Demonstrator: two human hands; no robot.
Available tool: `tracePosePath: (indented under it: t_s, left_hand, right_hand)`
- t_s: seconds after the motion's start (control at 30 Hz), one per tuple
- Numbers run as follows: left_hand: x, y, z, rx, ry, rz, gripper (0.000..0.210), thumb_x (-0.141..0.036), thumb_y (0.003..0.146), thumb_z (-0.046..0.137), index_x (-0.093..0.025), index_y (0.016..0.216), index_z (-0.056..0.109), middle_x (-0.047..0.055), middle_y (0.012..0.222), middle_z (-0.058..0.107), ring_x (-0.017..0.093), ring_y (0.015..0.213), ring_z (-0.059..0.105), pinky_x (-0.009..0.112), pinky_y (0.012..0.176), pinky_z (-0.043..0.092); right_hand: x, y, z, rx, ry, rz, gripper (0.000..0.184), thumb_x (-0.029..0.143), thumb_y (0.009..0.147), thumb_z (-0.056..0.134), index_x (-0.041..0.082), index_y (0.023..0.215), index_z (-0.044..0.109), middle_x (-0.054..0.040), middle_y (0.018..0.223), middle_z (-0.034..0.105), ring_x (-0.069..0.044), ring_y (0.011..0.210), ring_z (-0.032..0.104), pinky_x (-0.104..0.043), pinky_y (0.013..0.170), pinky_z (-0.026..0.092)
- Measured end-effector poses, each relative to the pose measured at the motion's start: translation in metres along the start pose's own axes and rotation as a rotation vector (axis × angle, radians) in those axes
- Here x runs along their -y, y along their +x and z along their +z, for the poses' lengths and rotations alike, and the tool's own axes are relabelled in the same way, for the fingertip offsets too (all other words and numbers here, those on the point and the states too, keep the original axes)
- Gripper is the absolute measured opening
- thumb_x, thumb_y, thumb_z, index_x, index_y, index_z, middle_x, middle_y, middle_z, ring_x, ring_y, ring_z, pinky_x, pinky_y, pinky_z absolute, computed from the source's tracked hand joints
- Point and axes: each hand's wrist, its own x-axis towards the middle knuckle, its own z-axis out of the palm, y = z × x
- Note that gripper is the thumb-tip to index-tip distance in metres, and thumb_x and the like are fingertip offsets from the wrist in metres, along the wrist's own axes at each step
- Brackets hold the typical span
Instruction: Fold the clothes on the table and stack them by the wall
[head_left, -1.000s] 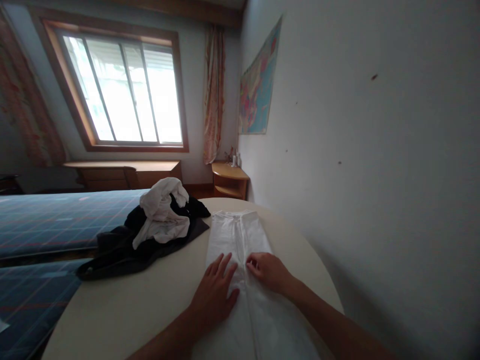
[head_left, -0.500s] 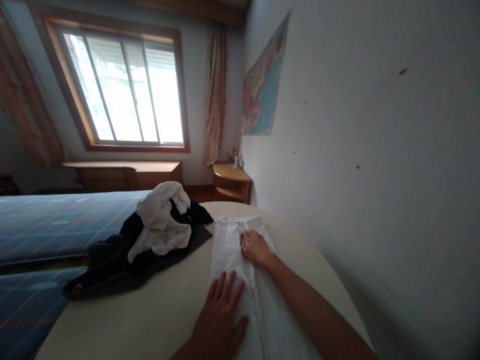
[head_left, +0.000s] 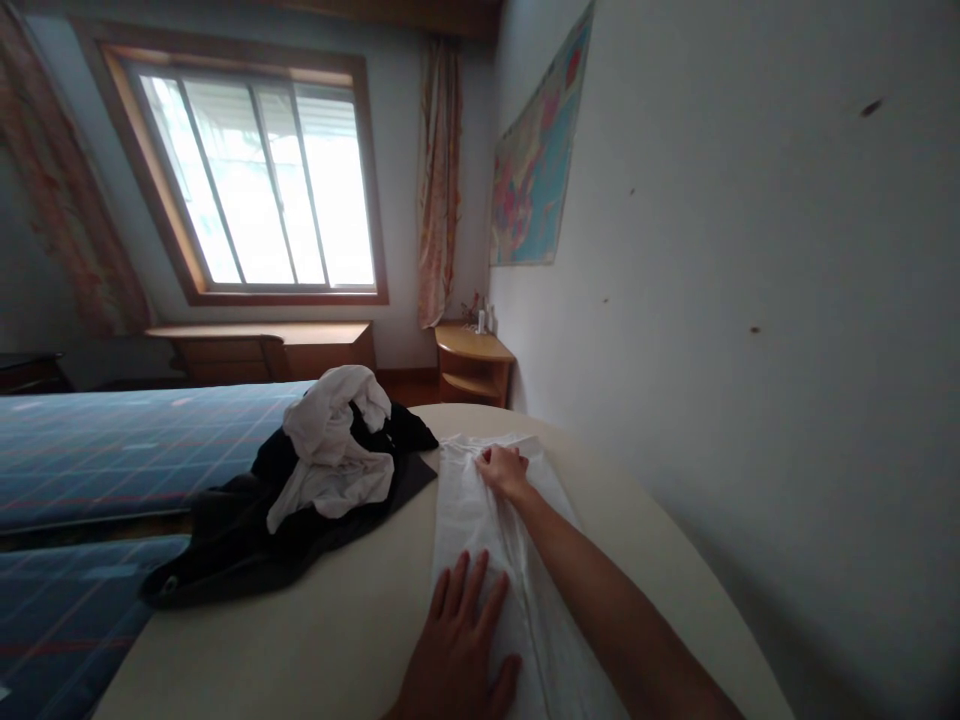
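Observation:
A pair of white trousers point(head_left: 469, 500), as far as its shape shows, lies lengthwise on the round cream table point(head_left: 315, 640), with the gathered waist end away from me. My left hand point(head_left: 465, 640) rests flat on the near part of the cloth, fingers spread. Farther up, close to the waist end, my right hand point(head_left: 504, 470) is closed with its fingers pinching a bit of the fabric. Folds run down the cloth between the hands, and my right forearm covers part of its right side.
A heap of dark clothing point(head_left: 232, 545) with a crumpled white garment point(head_left: 330, 440) on top lies at the table's left edge. Beyond it is a blue checked bed point(head_left: 135, 450). A white wall point(head_left: 712, 420) runs along the right. A corner shelf point(head_left: 476, 345) stands behind.
My right hand has gone from lying on the cloth with bent fingers to a tighter pinch, shifting slightly toward the waist end. My left hand stays flat. The whole view has shifted a little.

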Motion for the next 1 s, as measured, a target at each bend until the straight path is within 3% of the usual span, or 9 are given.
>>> tracePosePath:
  t_s: [0.17,0.4,0.57,0.7,0.83,1.0]
  left_hand:
    - [0.003,0.002,-0.001,-0.018,0.010,0.019,0.077,-0.045,0.090,0.060,-0.028,0.157,0.026,0.010,0.164,0.015,0.042,0.149,0.014,0.064,0.115,0.029]
    - [0.005,0.003,-0.002,0.031,-0.003,0.008,0.078,-0.051,0.086,0.064,-0.035,0.155,0.030,0.007,0.164,0.017,0.046,0.147,0.016,0.068,0.112,0.029]
    - [0.000,0.005,-0.012,0.101,-0.027,0.011,0.080,-0.050,0.085,0.063,-0.037,0.156,0.026,0.006,0.164,0.019,0.049,0.147,0.013,0.073,0.110,0.026]
    - [-0.005,0.007,-0.020,0.130,-0.037,0.025,0.081,-0.044,0.085,0.064,-0.037,0.156,0.025,0.008,0.163,0.019,0.048,0.147,0.012,0.074,0.110,0.024]
    - [-0.006,0.010,-0.022,0.175,-0.027,0.127,0.083,-0.036,0.085,0.064,-0.038,0.156,0.023,0.008,0.164,0.017,0.042,0.148,0.019,0.068,0.113,0.025]
    - [-0.006,0.012,-0.021,0.222,0.005,0.188,0.078,-0.033,0.086,0.063,-0.039,0.155,0.026,0.003,0.164,0.019,0.042,0.147,0.021,0.069,0.112,0.026]
  right_hand:
    - [0.000,0.006,0.004,-0.042,0.018,-0.056,0.030,0.037,0.096,0.049,0.023,0.121,0.058,-0.0063,0.115,0.070,-0.022,0.111,0.057,-0.033,0.090,0.039]
    - [-0.026,0.012,-0.007,-0.053,-0.077,-0.136,0.036,0.024,0.098,0.040,0.020,0.129,0.059,-0.0101,0.130,0.064,-0.024,0.124,0.048,-0.034,0.096,0.037]
    - [-0.046,0.022,-0.025,-0.011,-0.158,-0.098,0.033,0.031,0.089,0.055,0.017,0.117,0.068,-0.0139,0.127,0.065,-0.029,0.126,0.046,-0.037,0.099,0.036]
    - [-0.054,0.029,-0.037,0.029,-0.156,-0.032,0.034,0.038,0.084,0.062,0.017,0.110,0.070,-0.0165,0.116,0.070,-0.032,0.119,0.053,-0.042,0.096,0.037]
    - [-0.057,0.036,-0.048,0.092,-0.071,-0.026,0.035,0.027,0.083,0.059,0.023,0.117,0.066,-0.0084,0.109,0.073,-0.027,0.109,0.062,-0.042,0.095,0.036]
    - [-0.058,0.045,-0.052,0.109,0.055,-0.043,0.033,0.025,0.090,0.046,0.027,0.114,0.069,-0.0029,0.119,0.071,-0.022,0.111,0.062,-0.037,0.093,0.038]
